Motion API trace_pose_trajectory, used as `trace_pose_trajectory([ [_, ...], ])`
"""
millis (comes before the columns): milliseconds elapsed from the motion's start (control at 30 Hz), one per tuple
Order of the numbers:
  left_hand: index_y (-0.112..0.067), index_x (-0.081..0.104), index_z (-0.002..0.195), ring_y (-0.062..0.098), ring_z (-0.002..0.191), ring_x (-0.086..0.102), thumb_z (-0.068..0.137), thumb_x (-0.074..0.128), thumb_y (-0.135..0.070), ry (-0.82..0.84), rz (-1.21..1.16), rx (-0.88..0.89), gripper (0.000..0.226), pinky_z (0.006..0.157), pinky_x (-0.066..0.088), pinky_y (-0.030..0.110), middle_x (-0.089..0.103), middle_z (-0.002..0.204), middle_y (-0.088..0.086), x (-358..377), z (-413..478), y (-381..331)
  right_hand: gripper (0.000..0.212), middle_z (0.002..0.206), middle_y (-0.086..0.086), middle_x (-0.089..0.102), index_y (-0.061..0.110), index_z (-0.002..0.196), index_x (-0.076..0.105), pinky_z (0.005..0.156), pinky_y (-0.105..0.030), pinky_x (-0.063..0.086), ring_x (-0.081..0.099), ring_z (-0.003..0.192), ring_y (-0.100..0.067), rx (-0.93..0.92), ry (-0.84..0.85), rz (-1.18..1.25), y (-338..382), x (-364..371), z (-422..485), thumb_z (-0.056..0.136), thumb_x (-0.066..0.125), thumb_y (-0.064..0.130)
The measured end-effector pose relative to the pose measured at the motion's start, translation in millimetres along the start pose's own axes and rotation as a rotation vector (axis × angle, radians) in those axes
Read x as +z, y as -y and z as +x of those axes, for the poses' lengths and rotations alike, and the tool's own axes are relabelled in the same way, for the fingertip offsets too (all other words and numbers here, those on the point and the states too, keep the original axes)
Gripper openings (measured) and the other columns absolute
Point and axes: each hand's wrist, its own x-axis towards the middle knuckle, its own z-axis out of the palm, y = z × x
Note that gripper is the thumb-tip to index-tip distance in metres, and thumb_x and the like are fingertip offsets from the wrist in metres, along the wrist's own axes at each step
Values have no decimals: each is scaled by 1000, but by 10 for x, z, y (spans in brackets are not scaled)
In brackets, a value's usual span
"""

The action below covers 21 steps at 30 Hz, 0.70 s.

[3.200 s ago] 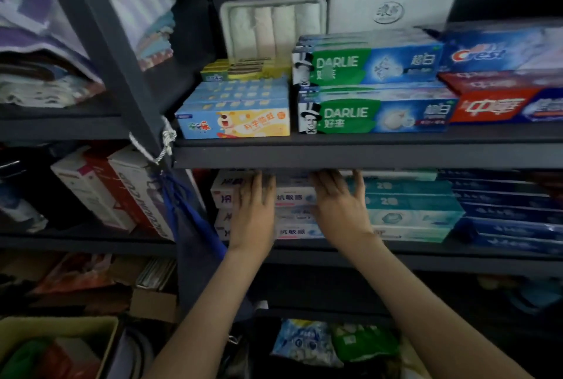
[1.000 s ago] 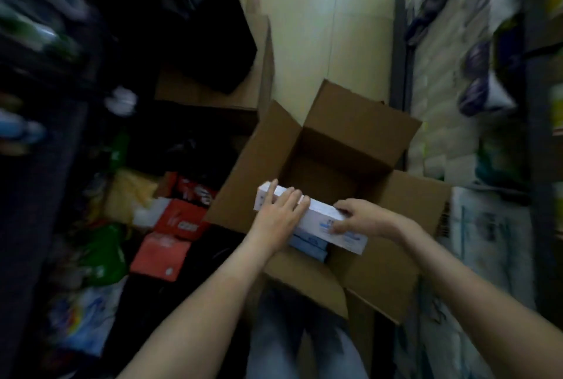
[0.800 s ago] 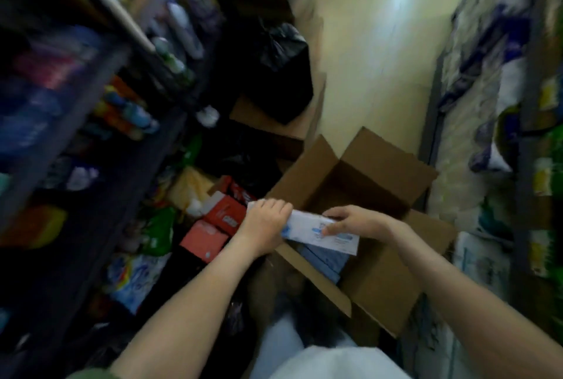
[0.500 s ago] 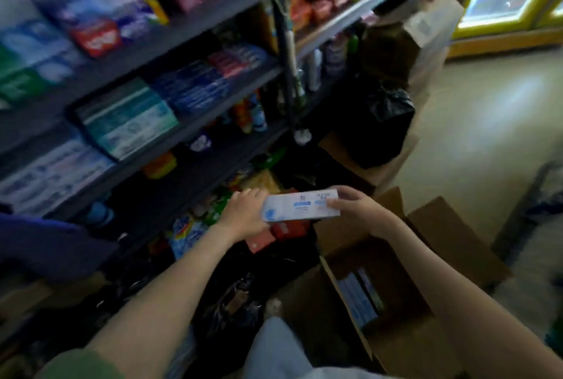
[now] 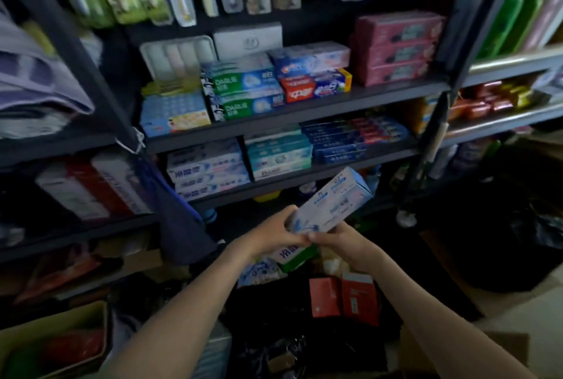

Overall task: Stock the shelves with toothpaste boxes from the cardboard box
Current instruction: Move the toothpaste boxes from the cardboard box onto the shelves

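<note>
Both hands hold a white and light-blue toothpaste box (image 5: 330, 200) in front of the shelves, its far end tilted up and to the right. My left hand (image 5: 274, 231) grips its near left end. My right hand (image 5: 335, 237) holds it from below at the near end. Just above and left, the lower shelf (image 5: 304, 176) carries a stack of matching white-blue toothpaste boxes (image 5: 207, 170). The cardboard box (image 5: 499, 345) shows only as a flap at the bottom right.
Teal boxes (image 5: 278, 154) and dark-blue boxes (image 5: 338, 141) fill the same shelf. The shelf above holds green Darlie boxes (image 5: 243, 89) and pink boxes (image 5: 396, 48). Red cartons (image 5: 344, 296) and bags lie on the floor below. A dark upright post (image 5: 426, 150) stands to the right.
Both hands lifted the toothpaste box out of the cardboard box and carried it to the shelves; the view swung from the floor box to the shelf front. The box now tilts up to the right.
</note>
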Motion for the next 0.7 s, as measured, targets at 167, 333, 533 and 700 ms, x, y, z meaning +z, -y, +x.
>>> trace_pose_trajectory([
  [167, -24, 48, 125, 10, 111, 55, 82, 72, -34, 10, -214, -100, 50, 89, 48, 27, 54, 122, -3, -439, 50, 53, 49, 116, 2, 66, 23, 127, 48, 82, -33, 55, 66, 102, -15, -30, -72, -146, 212, 161, 459, 84, 71, 28],
  [333, -24, 49, 124, 12, 102, 61, 86, 67, -37, -374, -705, -111, 44, 88, 52, 35, 61, 114, -6, -482, 100, 93, 44, 85, -3, 57, 10, 99, 43, 56, -21, 42, 55, 69, -13, -82, -151, -773, 237, 172, 728, 80, 72, 38],
  [533, -11, 53, 124, 23, 97, 66, 83, 72, -20, -826, -1016, -271, 46, 87, 55, 46, 66, 113, 10, -415, 144, 350, 44, 106, 4, 50, 20, 108, 43, 68, -21, 42, 53, 91, -13, -123, 52, -990, 272, 274, 996, 80, 71, 40],
  [700, -11, 56, 116, 27, 94, 65, 90, 65, -20, -875, -1280, -251, 29, 74, 55, 40, 67, 103, 12, -656, -1, 489, 59, 115, 2, 58, 20, 120, 51, 82, -28, 44, 57, 102, -16, 115, 184, -966, 499, 61, 1151, 79, 62, 60],
])
